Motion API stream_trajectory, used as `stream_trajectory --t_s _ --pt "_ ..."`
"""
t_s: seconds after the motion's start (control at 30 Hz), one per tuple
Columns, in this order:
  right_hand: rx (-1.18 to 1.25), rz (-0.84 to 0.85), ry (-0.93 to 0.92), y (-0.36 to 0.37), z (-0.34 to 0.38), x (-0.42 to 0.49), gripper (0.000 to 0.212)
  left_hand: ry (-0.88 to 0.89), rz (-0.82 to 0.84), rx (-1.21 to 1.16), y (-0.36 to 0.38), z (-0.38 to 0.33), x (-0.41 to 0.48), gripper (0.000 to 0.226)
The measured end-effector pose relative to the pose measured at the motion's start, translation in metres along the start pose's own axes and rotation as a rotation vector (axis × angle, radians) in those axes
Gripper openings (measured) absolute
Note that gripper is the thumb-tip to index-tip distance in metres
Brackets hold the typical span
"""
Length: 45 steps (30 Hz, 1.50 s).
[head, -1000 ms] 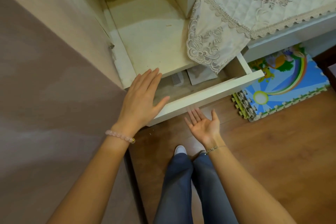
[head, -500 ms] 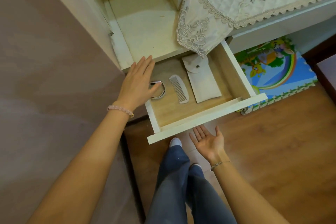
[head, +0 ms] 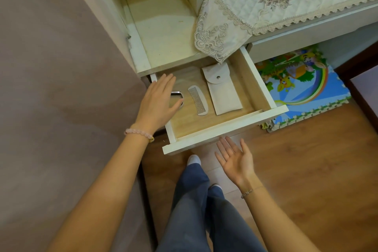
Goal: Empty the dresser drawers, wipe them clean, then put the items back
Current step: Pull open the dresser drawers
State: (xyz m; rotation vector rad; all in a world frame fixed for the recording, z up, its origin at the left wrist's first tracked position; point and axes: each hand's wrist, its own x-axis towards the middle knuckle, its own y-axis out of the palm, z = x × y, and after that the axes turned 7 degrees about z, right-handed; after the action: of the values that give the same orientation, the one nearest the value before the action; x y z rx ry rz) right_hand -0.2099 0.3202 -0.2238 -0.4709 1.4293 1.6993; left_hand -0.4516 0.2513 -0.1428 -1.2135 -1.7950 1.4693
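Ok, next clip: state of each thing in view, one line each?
drawer: pulled open, not emptied
comb: flat in the drawer
pouch: flat, flap snapped shut
metal-rimmed item: partly under the left hand
left hand: open, over the drawer's left side
right hand: open, palm up, empty
lace cloth: corner hanging over the drawer

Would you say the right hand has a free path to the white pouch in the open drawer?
Probably yes: the right hand is open and empty below the drawer front, and nothing covers the pouch.

left hand [head: 158,101] hides most of metal-rimmed item [head: 177,93] | cloth [head: 221,45] covers drawer [head: 225,129] back corner
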Motion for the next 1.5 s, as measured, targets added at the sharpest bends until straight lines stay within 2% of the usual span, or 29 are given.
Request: stream_trajectory --t_s 0.1,0.23,0.47,0.6,0.77,0.97,1.23,1.5 --pt "-0.231 0.011 -0.106 0.004 0.01 -0.025 0.046 -0.004 -0.042 -0.03 -0.006 -0.016 -0.019 0.061" --pt "-0.718 -0.009 -0.391 0.023 0.027 -0.059 0.027 0.011 -0.086 0.009 -0.012 -0.035 -0.048 0.058" --pt "-1.552 0.096 -0.73 0.048 0.057 -0.084 0.044 -0.026 -0.136 0.074 -0.028 -0.055 -0.086 0.059" --pt "-1.796 0.164 -0.86 0.059 0.069 -0.09 0.051 -0.053 -0.164 0.086 -0.039 -0.062 -0.101 0.06" --pt "-1.914 0.172 -0.97 0.074 0.078 -0.1 0.056 -0.022 -0.188 0.097 -0.054 -0.069 -0.108 0.058" --pt "-1.978 0.077 -1.072 0.091 0.091 -0.111 0.062 0.066 -0.233 0.111 -0.069 -0.079 -0.092 0.058" --pt "-1.982 -0.143 -1.085 0.102 0.103 -0.124 0.064 0.219 -0.178 0.086 -0.075 -0.084 -0.064 0.057" --pt "-1.86 -0.384 -1.041 0.081 0.124 -0.139 0.059 0.414 -0.134 0.063 -0.066 -0.116 -0.022 0.056"
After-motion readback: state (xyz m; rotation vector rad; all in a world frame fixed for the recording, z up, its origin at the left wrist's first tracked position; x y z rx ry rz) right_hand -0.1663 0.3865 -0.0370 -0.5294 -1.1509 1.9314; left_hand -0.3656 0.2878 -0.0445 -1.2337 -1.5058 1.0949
